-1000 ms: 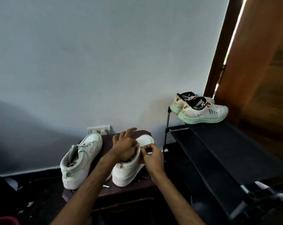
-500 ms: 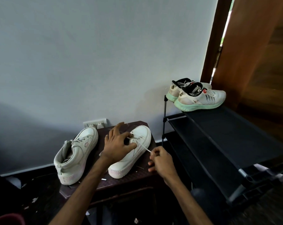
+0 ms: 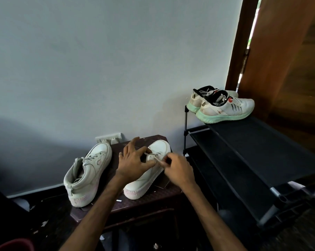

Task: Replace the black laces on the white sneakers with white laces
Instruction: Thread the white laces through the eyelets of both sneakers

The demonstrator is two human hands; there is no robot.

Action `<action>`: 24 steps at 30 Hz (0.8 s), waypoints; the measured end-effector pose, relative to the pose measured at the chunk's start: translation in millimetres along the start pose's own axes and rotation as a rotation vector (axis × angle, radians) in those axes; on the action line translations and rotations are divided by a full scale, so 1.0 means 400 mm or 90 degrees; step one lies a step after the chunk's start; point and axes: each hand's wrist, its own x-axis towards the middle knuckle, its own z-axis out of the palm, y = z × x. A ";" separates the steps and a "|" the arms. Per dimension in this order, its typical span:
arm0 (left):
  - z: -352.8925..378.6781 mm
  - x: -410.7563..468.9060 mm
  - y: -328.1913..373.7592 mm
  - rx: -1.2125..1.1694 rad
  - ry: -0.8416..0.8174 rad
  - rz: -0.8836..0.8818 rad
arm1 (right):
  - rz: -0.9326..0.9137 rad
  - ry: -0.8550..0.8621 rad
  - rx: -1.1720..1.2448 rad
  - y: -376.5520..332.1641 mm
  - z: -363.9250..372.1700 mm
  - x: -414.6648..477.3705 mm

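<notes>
Half a sec. earlier the right hand (image 3: pixel 178 168) was drawn out well clear of the shoe, w/ the white lace (image 3: pixel 155 158) pulled taut. Now it has been brought back in, just beside the upper, and the lace is seen short and slack betw. the two hands. The lace end is pinched betw. thumb and forefinger of that hand. The left hand (image 3: pixel 133 160) is laid over the sneaker being laced (image 3: pixel 143 184), fingers splayed, pressed down to steady it. From this it is judged that one pull-through is done and the tip is being lined up for the next eyelet. Which eyelet can't be made out, as the area is small and partly covered; prob. one of the rows near the toe. No black lace is seen on either shoe.

The other sneaker (image 3: pixel 88 171) is stood to the left on the same tabletop (image 3: pixel 153 203), apart from the first and already threaded w/ pale laces.

Materials: the uppers are smooth, matt, off-white panels on thick, slab-sided soles, pink-stained at the heels. The lace is thin and limp, so it is likely to kink when fed. The tabletop is dark brown w/ a fine patterned surface — plastic, it seems. At the right a black shoe rack (image 3: pixel 252 160) w/ flat dark tiers is stood, and running shoes (image 3: pixel 225 107) w/ mint-green soles are kept on top.
</notes>
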 end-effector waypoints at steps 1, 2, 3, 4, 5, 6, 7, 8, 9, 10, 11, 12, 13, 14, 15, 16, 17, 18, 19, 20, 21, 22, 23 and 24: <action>0.000 -0.001 0.002 0.000 -0.004 -0.001 | 0.031 -0.036 -0.052 0.023 -0.013 -0.006; -0.001 -0.003 0.002 0.000 -0.004 0.000 | 0.056 -0.074 -0.113 0.043 -0.025 -0.011; -0.002 -0.004 0.001 -0.002 -0.003 0.000 | 0.071 -0.110 -0.174 0.055 -0.036 -0.014; -0.002 -0.006 0.002 -0.005 -0.004 -0.001 | 0.076 -0.143 -0.220 0.061 -0.044 -0.016; -0.002 -0.008 0.002 -0.008 -0.004 -0.001 | 0.072 -0.163 -0.249 0.059 -0.050 -0.015; -0.001 -0.007 0.002 -0.012 -0.004 -0.003 | 0.053 -0.157 -0.264 0.048 -0.056 -0.011; -0.001 -0.006 0.003 -0.014 -0.004 -0.004 | 0.026 -0.139 -0.263 0.029 -0.058 -0.004; -0.001 -0.006 0.003 -0.014 -0.006 -0.005 | -0.012 -0.108 -0.227 0.008 -0.057 0.005; -0.001 -0.005 0.002 -0.011 -0.011 -0.005 | -0.042 -0.083 -0.161 -0.015 -0.051 0.013; 0.001 -0.005 0.001 -0.006 -0.015 -0.003 | -0.062 -0.060 -0.089 -0.037 -0.042 0.020; 0.003 -0.004 -0.002 -0.001 -0.012 0.002 | -0.071 -0.041 -0.042 -0.060 -0.035 0.023; 0.006 -0.003 -0.005 0.002 -0.006 0.007 | -0.074 -0.022 -0.026 -0.073 -0.024 0.023; 0.006 -0.001 -0.006 0.002 -0.003 0.008 | -0.066 -0.004 -0.027 -0.078 -0.016 0.021; 0.007 -0.001 -0.009 -0.003 -0.003 0.005 | -0.051 0.007 -0.035 -0.075 -0.008 0.017; 0.006 -0.001 -0.007 -0.009 -0.005 0.004 | -0.026 0.009 -0.052 -0.065 -0.009 0.010; 0.004 0.001 -0.003 -0.014 -0.008 0.005 | 0.002 -0.001 -0.087 -0.047 -0.016 0.003; 0.002 0.004 0.002 -0.018 -0.010 0.005 | 0.031 -0.028 -0.141 -0.028 -0.023 0.000; 0.001 0.005 0.001 -0.022 -0.009 0.002 | 0.055 -0.064 -0.206 -0.012 -0.028 -0.003; 0.001 0.004 -0.002 -0.025 -0.009 -0.002 | 0.075 -0.105 -0.262 -0.005 -0.033 -0.006; 0.002 0.002 -0.004 -0.027 -0.007 -0.004 | 0.081 -0.129 -0.293 -0.005 -0.039 -0.007; 0.004 0.000 -0.006 -0.028 -0.008 -0.005 | 0.070 -0.134 -0.297 -0.009 -0.044 -0.002; 0.003 -0.002 -0.006 -0.025 -0.013 -0.009 | 0.040 -0.128 -0.280 -0.018 -0.047 0.006; 0.003 -0.003 -0.004 -0.022 -0.016 -0.014 | 0.011 -0.116 -0.230 -0.030 -0.049 0.013; 0.002 -0.005 -0.001 -0.019 -0.015 -0.017 | -0.010 -0.104 -0.159 -0.042 -0.047 0.020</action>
